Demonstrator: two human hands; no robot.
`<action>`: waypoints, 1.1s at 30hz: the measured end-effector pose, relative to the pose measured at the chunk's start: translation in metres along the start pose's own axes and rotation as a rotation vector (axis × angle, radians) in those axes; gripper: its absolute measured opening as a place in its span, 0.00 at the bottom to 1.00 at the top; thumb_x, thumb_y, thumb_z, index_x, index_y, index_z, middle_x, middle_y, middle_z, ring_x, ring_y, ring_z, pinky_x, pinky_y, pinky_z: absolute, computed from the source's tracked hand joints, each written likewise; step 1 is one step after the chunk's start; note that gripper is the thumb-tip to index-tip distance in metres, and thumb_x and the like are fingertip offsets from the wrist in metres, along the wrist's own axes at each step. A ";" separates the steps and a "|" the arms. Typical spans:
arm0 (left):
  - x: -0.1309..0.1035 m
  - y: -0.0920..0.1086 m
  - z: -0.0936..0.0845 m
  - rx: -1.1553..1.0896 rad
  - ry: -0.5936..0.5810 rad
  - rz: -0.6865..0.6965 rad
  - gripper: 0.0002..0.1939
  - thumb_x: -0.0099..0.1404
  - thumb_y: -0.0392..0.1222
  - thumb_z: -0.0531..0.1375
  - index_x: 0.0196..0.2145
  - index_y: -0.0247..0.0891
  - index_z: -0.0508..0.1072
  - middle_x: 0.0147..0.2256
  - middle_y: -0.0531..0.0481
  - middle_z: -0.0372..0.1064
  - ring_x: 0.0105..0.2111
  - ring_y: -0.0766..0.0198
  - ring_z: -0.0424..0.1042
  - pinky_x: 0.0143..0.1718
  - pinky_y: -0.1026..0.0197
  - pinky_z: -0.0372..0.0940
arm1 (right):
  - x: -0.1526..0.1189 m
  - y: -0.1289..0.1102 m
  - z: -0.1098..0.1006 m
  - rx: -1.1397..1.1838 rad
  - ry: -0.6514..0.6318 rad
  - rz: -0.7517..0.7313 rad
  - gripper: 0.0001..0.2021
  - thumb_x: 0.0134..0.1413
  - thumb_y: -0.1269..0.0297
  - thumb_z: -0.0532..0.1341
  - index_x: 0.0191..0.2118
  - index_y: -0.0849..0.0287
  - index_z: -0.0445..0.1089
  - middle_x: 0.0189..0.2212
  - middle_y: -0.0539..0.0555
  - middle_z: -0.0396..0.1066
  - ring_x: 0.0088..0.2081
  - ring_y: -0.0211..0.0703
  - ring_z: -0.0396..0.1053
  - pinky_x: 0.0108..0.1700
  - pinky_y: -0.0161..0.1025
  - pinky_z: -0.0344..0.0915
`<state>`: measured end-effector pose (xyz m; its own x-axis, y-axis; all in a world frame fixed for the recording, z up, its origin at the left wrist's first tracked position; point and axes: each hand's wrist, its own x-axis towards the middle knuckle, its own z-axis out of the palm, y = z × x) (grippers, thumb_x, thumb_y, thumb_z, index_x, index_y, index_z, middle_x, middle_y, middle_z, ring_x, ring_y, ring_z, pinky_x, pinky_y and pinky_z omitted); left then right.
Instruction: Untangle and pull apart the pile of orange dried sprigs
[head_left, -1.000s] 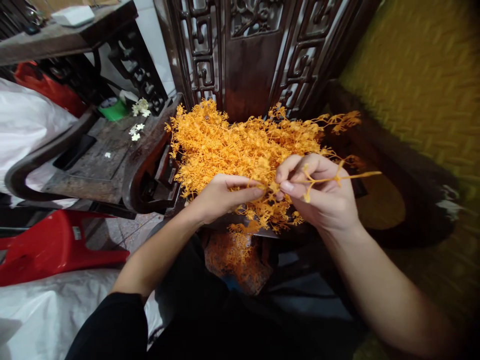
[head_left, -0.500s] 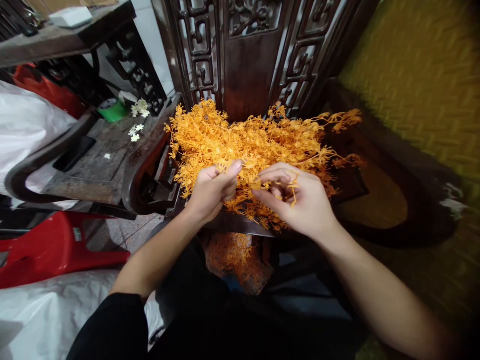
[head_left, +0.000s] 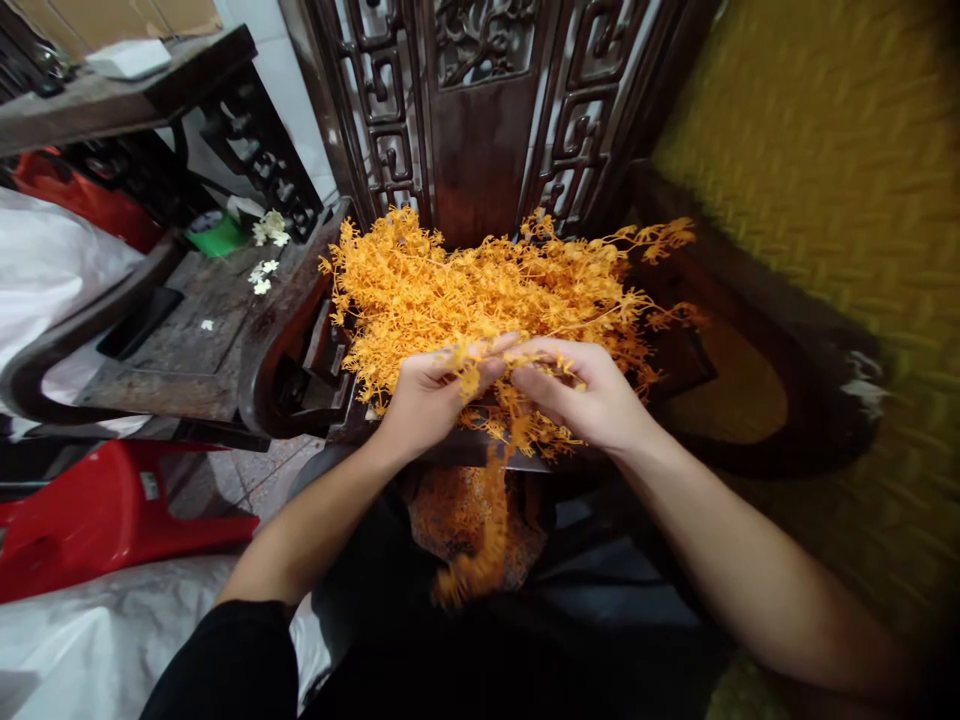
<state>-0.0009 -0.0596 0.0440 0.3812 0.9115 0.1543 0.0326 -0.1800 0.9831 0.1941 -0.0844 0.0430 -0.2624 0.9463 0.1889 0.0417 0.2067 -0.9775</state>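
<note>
A thick heap of orange artificial sprigs (head_left: 450, 290) lies on the seat of a dark carved wooden chair (head_left: 480, 150). At the heap's near edge, my left hand (head_left: 427, 405) is closed, its thumb and fingers pinching a small orange sprig. My right hand (head_left: 589, 400) is nearly touching it, fingers curled around orange sprig pieces too. Between and below the hands a blurred orange strand (head_left: 491, 530) hangs down in front of the seat edge; which hand it comes from is unclear. Fingertips are partly hidden by the sprigs.
On the left, a second wooden chair seat holds green tape (head_left: 216, 233) and small pale flower pieces (head_left: 264, 272). A red plastic stool (head_left: 112, 510) and white sacks (head_left: 60, 640) stand at lower left. Below the seat is an orange-speckled container (head_left: 450, 510).
My hands have come together and slightly lower. An orange strand now dangles beneath them, where none hung before. The whole view has shifted a little.
</note>
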 end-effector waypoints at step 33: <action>0.011 0.012 -0.020 -0.276 -0.023 -0.355 0.16 0.64 0.52 0.68 0.40 0.36 0.78 0.22 0.60 0.59 0.16 0.77 0.49 0.17 0.69 0.42 | 0.001 0.002 -0.001 -0.331 0.226 -0.394 0.06 0.61 0.70 0.68 0.42 0.54 0.81 0.34 0.52 0.74 0.34 0.40 0.72 0.35 0.39 0.68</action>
<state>-0.0148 -0.0443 0.0597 0.4111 0.8903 -0.1960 -0.0818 0.2502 0.9647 0.1950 -0.0832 0.0409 -0.1081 0.8040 0.5847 0.2924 0.5879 -0.7543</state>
